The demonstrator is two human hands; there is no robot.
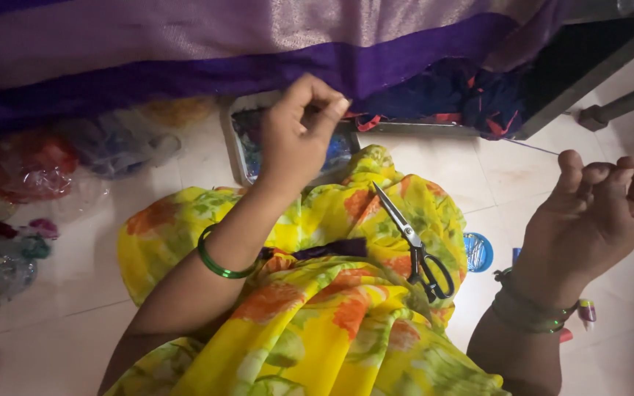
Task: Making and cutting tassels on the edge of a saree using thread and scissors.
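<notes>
Head view: we sit on the tiled floor (192, 158) with the purple cloth (185, 51) hanging across the top of frame, its darker border band at working height. Left hand (299, 132) is pinched narrow, thumb and forefinger closed on that border edge, likely to keep the stitch point taut and steady. Right hand (592, 209) is drawn well out to the side, fingers curled shut on a thin thread (530, 147) that runs back toward the cloth; we judge the arm is out there to pull the thread tight. No needle is visible, too small to tell. Scissors (416, 246) lie closed on the yellow floral fabric (317, 308) over our lap, between both hands and within easy reach. A small blue round case (478, 251) sits on the floor just beside the lap, a tray (238, 150) of mixed bits lies under the left hand, and clear bags (31, 169) of coloured material sit at the left.
</notes>
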